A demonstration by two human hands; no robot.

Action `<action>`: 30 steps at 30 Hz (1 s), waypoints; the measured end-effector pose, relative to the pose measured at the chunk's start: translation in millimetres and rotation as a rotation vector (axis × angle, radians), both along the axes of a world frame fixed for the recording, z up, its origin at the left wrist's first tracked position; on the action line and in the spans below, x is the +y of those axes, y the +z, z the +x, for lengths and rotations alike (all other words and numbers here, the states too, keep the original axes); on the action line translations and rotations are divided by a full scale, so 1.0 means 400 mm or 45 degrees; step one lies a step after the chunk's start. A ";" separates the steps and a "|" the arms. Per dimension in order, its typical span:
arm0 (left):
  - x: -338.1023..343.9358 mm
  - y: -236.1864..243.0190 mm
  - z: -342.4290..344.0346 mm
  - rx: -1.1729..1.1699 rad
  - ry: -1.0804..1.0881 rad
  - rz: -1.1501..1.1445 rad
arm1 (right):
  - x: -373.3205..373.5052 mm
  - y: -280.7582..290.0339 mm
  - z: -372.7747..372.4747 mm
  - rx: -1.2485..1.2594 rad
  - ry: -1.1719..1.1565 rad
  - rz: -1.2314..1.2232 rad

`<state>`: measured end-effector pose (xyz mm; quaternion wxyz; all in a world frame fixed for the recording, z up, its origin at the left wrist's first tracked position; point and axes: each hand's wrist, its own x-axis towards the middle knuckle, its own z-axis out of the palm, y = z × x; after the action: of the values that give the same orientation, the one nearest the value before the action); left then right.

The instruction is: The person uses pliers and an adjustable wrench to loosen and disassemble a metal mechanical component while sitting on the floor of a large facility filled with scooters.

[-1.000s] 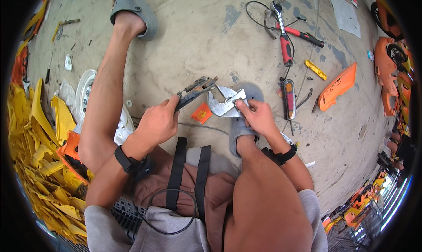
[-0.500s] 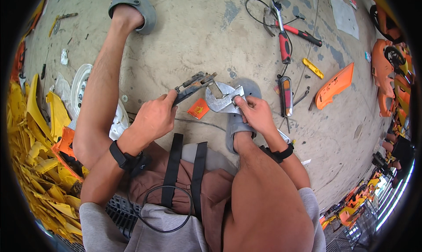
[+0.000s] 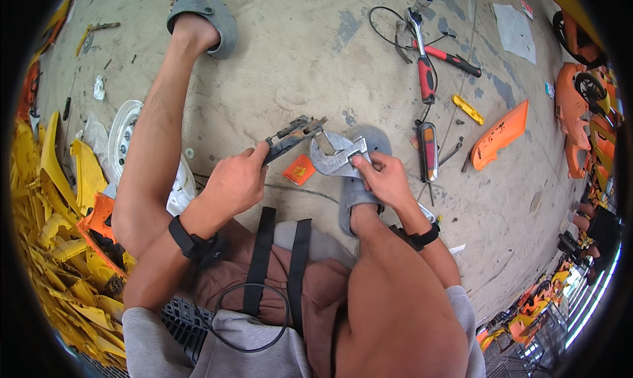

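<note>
Since the earlier frame, not much has moved. The view has tipped a bit, so things sit slightly lower in it, while the bar (image 3: 287, 143) and the wrench (image 3: 335, 163) have kept nearly the same places next to each other.

The left hand (image 3: 236, 182) is wrapped around the near end of the dark bar. The right hand (image 3: 386, 177) grips the silver wrench just behind its head, with the thumb on top. Both are held up in front of the person, over the floor (image 3: 264, 81). The wrench's head hides part of the right shoe (image 3: 374, 140), and the bar is just above an orange packet (image 3: 300, 169) in the view.

The step in hand looks like lining up the wrench's mouth with the bar's far tip. The tip and the mouth meet in the view, but I can't tell if they touch. The next move seems to call for keeping the bar steady and turning the wrench a little, so the gap sits square on the metal.

The bar is long and thin. It slants from the left hand up and to the right, pointing away from the person. The wrench's head points up and left, toward the bar's tip, with its curved side facing left.
</note>
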<state>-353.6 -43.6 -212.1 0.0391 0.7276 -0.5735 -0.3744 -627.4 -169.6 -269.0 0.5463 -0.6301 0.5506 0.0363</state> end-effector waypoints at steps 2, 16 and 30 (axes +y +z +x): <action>-0.001 -0.001 0.001 0.000 -0.006 0.004 | 0.002 0.000 -0.004 -0.046 0.000 0.009; -0.007 0.008 -0.008 -0.034 -0.015 0.017 | 0.005 0.005 0.003 0.081 -0.030 -0.049; -0.021 0.017 -0.007 0.054 0.034 0.019 | -0.120 0.068 0.028 -0.036 0.357 0.503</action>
<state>-356.5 -51.9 -205.5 0.0508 0.7273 -0.5600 -0.3935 -616.1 -217.6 -242.0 0.6563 -0.5817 0.4322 0.2100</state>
